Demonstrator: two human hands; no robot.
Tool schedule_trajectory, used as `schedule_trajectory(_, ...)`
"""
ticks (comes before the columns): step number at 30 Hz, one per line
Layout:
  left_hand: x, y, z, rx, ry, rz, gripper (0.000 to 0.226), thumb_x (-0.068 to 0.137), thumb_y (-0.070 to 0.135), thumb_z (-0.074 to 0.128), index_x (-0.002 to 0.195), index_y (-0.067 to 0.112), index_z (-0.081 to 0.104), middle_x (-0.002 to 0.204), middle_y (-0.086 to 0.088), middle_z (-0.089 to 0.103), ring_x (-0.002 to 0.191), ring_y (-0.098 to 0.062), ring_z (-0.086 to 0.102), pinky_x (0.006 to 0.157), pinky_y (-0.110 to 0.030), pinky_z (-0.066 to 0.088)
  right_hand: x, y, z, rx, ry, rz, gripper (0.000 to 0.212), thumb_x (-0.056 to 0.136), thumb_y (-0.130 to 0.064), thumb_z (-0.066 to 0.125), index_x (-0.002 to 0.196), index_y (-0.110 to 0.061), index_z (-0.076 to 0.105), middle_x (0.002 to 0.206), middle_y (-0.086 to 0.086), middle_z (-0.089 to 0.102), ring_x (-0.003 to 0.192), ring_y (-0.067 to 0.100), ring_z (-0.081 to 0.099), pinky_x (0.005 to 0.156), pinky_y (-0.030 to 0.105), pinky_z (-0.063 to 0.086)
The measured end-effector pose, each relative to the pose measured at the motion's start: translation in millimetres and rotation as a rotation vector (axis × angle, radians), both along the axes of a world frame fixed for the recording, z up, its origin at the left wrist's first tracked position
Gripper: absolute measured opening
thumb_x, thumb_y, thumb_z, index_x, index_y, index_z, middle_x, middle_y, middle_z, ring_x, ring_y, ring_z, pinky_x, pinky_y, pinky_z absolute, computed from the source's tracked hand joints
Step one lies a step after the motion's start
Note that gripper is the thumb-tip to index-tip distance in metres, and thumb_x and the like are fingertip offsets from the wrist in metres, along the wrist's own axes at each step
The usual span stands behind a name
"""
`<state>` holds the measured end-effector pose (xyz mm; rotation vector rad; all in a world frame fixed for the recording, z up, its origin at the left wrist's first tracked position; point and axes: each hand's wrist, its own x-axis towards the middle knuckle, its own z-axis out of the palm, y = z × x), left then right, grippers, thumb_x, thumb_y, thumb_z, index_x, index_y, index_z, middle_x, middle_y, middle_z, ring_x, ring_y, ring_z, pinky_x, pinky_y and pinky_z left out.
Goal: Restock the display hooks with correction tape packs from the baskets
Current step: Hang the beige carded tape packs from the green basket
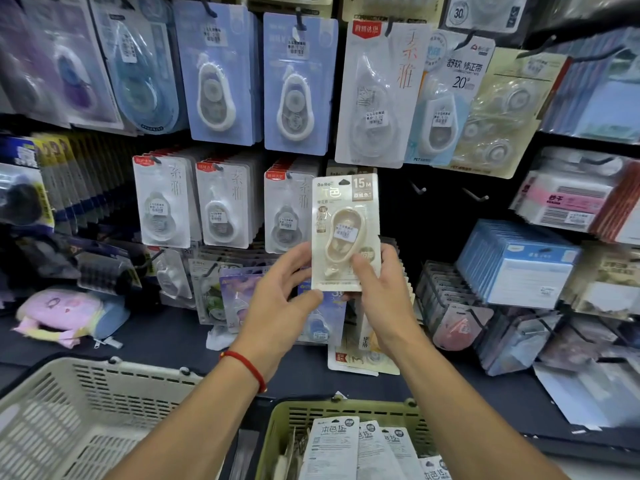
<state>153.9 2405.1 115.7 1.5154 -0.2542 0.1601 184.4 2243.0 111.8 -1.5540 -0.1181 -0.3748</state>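
One cream basket (79, 403) sits at lower left. Above it, three white correction tape stacks (162, 202) hang in a row on their hooks. My left hand (277, 299), with one red cord (246, 368) at the wrist, pinches the lower left edge of one beige correction tape pack (344, 230). My right hand (381, 289) grips its lower right side, thumb across the front. The pack is upright in front of the display. Two bare hooks (419, 189) project just to its right. One green basket (346, 441) below holds at least four packs, backs showing.
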Motion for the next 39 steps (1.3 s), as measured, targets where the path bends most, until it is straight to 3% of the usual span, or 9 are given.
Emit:
schedule_trajectory(6,-2,-4,3,-0.032,-0.025,-0.034,0.071,0.091,-0.02,0.059,0.148,0.021,0.052,0.143,0.014,0.063,0.134,0.0,0.056,0.109,-0.025,0.05,-2,1,5,0.06,-0.052,-0.077,0.007,0.106,-0.027,0.057,0.113,-0.029,0.059,0.096,-0.015,0.075,0.069,0.004,0.069,0.052,0.021,0.053)
schedule_trajectory(13,0,-14,6,-0.167,-0.066,-0.069,0.07,0.088,-0.028,0.054,0.13,0.028,0.059,0.123,0.026,0.072,0.125,0.004,0.062,0.094,-0.015,0.053,7,-5,11,0.065,-0.047,-0.189,0.012,0.102,-0.029,0.061,0.112,-0.026,0.067,0.102,-0.007,0.078,0.088,0.012,0.076,0.066,0.026,0.058)
schedule_trajectory(16,8,-16,2,-0.13,-0.072,-0.031,0.067,0.09,-0.023,0.056,0.129,0.032,0.06,0.128,0.02,0.07,0.126,0.004,0.061,0.096,-0.017,0.055,11,-11,10,0.003,0.031,-0.145,0.016,0.106,-0.028,0.057,0.117,-0.021,0.067,0.104,0.0,0.078,0.089,0.021,0.077,0.068,0.035,0.062)
schedule_trajectory(18,17,-13,-3,-0.015,-0.077,0.028,0.061,0.092,-0.015,0.058,0.134,0.03,0.06,0.135,0.016,0.065,0.127,0.002,0.059,0.108,-0.026,0.052,12,-19,7,-0.181,0.134,-0.177,0.029,0.108,-0.035,0.052,0.132,-0.021,0.061,0.109,-0.006,0.074,0.1,0.02,0.075,0.082,0.039,0.061)
schedule_trajectory(20,28,-9,-11,0.187,-0.106,0.142,0.058,0.093,-0.005,0.061,0.14,0.029,0.059,0.138,0.014,0.062,0.126,0.002,0.057,0.113,-0.028,0.045,12,-30,0,-0.556,0.124,-0.29,0.045,0.108,-0.038,0.05,0.149,-0.021,0.049,0.125,-0.01,0.064,0.123,0.018,0.063,0.1,0.038,0.049)
schedule_trajectory(25,57,-4,-26,0.631,-0.304,0.335,0.068,0.086,-0.004,0.065,0.15,0.016,0.052,0.168,0.001,0.033,0.157,-0.016,0.022,0.122,-0.01,0.009,27,-24,-3,-1.025,-0.354,-0.302,0.041,0.101,-0.013,0.058,0.143,-0.015,0.058,0.149,0.004,0.051,0.138,0.021,0.047,0.114,0.04,0.039)
schedule_trajectory(30,79,-12,-24,0.728,-0.284,0.344,0.083,0.086,-0.001,0.064,0.161,0.02,0.035,0.175,0.002,0.001,0.162,-0.02,-0.003,0.13,-0.038,0.015,83,-13,3,-1.393,-0.291,-0.295,0.052,0.101,-0.021,0.055,0.153,-0.019,0.048,0.17,0.007,0.027,0.158,0.029,0.022,0.122,0.052,0.028)
schedule_trajectory(34,85,-8,-25,0.805,-0.302,0.34,0.084,0.084,-0.002,0.065,0.16,0.019,0.036,0.175,-0.003,0.001,0.162,-0.025,0.002,0.127,-0.046,0.023,122,-10,5,-1.554,-0.204,-0.383,0.06,0.096,-0.023,0.052,0.155,-0.019,0.042,0.17,0.006,0.025,0.158,0.03,0.018,0.118,0.056,0.033)
schedule_trajectory(39,84,5,-31,0.872,-0.348,0.291,0.087,0.082,-0.007,0.063,0.16,0.018,0.036,0.175,-0.002,-0.002,0.162,-0.025,0.001,0.122,-0.049,0.032,160,-15,8,-1.589,-0.021,-0.312,0.079,0.095,-0.019,0.056,0.166,-0.022,0.021,0.176,0.007,-0.001,0.162,0.029,0.002,0.121,0.057,0.029)
